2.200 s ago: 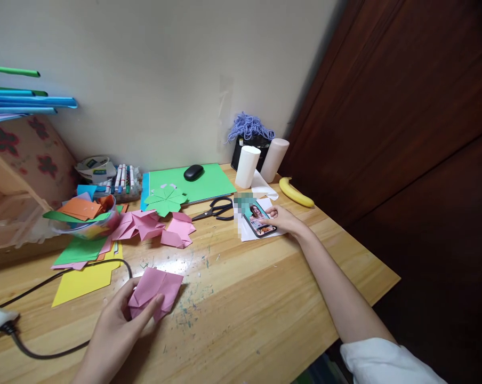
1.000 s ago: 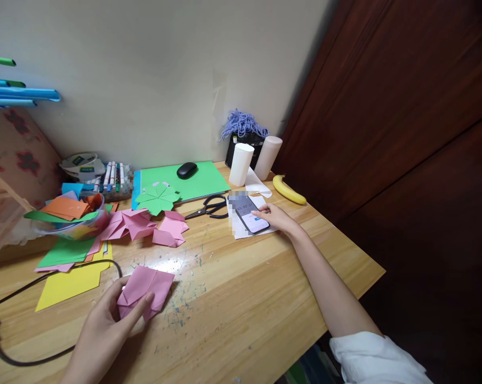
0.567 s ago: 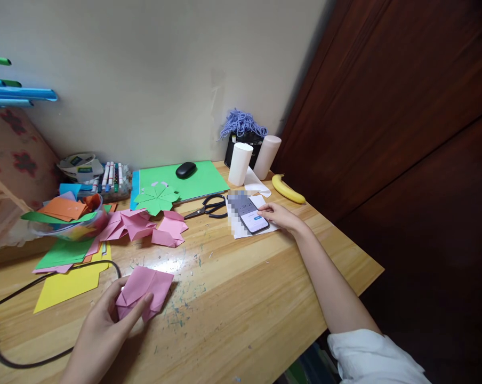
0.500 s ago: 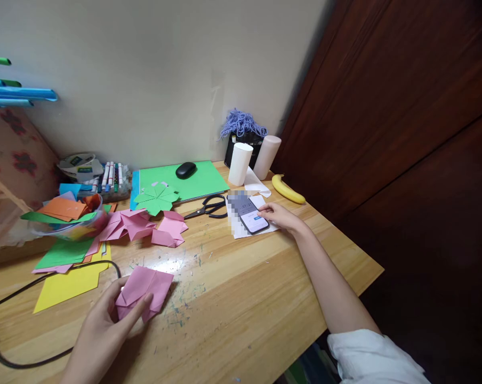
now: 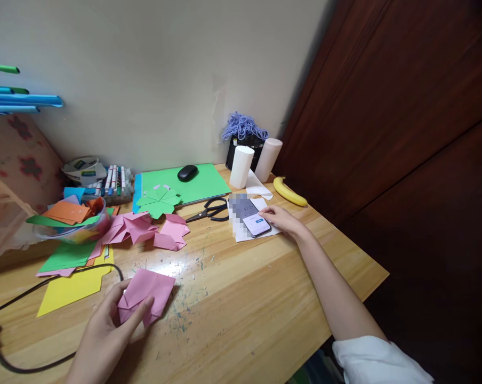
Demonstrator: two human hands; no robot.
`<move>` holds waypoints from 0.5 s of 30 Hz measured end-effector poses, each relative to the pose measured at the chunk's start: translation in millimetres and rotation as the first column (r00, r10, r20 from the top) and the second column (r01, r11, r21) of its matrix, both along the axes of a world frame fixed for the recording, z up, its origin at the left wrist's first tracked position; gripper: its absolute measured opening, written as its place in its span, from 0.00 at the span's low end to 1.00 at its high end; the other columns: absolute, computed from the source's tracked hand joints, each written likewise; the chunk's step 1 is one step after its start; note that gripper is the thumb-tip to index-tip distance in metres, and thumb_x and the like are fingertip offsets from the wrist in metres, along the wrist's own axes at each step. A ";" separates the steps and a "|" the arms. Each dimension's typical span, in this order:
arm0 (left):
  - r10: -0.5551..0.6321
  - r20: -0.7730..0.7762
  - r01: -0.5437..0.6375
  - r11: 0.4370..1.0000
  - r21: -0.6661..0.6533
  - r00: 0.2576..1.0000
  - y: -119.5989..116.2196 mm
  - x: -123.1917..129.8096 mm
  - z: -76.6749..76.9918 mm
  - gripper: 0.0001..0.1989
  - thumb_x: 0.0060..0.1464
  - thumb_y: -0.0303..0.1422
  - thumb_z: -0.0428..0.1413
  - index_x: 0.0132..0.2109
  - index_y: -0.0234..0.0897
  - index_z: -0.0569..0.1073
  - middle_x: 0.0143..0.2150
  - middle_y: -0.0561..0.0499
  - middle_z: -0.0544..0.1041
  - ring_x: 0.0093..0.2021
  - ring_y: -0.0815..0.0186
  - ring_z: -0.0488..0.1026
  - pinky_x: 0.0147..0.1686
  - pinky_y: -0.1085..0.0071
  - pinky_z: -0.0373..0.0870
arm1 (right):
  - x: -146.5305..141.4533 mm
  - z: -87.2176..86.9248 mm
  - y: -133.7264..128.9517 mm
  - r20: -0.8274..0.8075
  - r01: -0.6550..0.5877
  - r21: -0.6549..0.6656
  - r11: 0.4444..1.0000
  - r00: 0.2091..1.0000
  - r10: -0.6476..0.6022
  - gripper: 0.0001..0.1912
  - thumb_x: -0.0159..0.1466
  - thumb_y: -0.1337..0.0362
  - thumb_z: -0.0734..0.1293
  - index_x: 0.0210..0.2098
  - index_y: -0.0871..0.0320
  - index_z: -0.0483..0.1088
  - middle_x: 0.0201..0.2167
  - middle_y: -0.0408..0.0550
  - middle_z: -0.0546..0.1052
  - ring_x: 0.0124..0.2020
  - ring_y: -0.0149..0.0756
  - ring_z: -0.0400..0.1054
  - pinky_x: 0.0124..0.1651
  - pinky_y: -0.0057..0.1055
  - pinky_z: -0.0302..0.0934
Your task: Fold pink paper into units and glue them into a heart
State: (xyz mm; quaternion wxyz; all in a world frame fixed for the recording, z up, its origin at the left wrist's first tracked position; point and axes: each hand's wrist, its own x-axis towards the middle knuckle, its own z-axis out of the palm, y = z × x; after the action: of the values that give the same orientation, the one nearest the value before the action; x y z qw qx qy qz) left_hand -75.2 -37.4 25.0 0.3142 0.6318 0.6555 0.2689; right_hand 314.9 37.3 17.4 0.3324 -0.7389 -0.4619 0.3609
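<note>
My left hand (image 5: 111, 325) is closed on a folded piece of pink paper (image 5: 155, 288), thumb on top and fingers behind, just above the table's near left part. My right hand (image 5: 279, 217) reaches to the right edge of a smartphone (image 5: 257, 226), its fingers drawn together at that edge. Lit up, the smartphone lies on white paper (image 5: 241, 238), and part of that area is blurred out. Several folded pink paper pieces (image 5: 172, 230) and a green paper flower (image 5: 159, 201) lie farther back. Black-handled scissors (image 5: 209, 209) rest between them and the phone.
A banana (image 5: 289, 192), two upright rolls (image 5: 241, 166) and a black box of purple yarn (image 5: 244, 128) stand back right. A black mouse (image 5: 187, 173) sits on a green sheet (image 5: 207, 184). Left are a paper-filled bowl (image 5: 71, 232), markers (image 5: 115, 178), yellow paper (image 5: 71, 288) and a cable (image 5: 37, 369).
The whole view has shifted slightly, so things appear a little lower and to the right. Both hands keep nearly the same positions, the left with the pink paper, the right at the phone.
</note>
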 end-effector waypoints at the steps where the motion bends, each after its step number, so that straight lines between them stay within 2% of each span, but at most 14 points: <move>1: -0.004 -0.001 0.004 1.000 0.000 1.000 -0.1 -0.5 -0.3 0.22 0.43 0.51 0.50 0.42 0.44 0.65 0.37 0.47 0.74 0.36 0.52 0.72 0.35 0.58 0.70 | 0.7 -1.0 0.6 0.004 0.001 0.004 1.000 1.000 -0.001 0.12 0.54 0.60 0.66 0.33 0.62 0.68 0.30 0.48 0.73 0.29 0.30 0.66 0.29 0.24 0.57; 6: -0.011 0.000 0.011 1.000 -0.009 1.000 0.2 -1.3 -0.3 0.21 0.43 0.51 0.50 0.42 0.44 0.64 0.36 0.47 0.74 0.35 0.54 0.72 0.35 0.59 0.70 | 3.6 -6.6 3.4 0.015 -0.013 0.019 1.000 1.000 0.012 0.13 0.52 0.60 0.67 0.34 0.61 0.67 0.30 0.48 0.74 0.30 0.32 0.67 0.31 0.25 0.59; 15: 0.013 0.066 -0.010 0.999 -0.046 0.998 -0.5 1.9 3.3 0.20 0.43 0.49 0.51 0.41 0.46 0.66 0.38 0.48 0.75 0.38 0.52 0.72 0.37 0.59 0.70 | 8.1 -15.6 7.1 0.077 -0.022 0.045 0.999 0.997 0.019 0.13 0.53 0.57 0.66 0.32 0.60 0.68 0.33 0.49 0.75 0.35 0.35 0.68 0.36 0.27 0.60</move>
State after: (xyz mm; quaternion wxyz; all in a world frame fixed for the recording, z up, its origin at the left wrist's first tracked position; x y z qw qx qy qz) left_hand -73.3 -37.8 28.4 0.3486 0.6115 0.6542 0.2767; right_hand 323.0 44.4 1.9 0.3275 -0.7396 -0.4899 0.3252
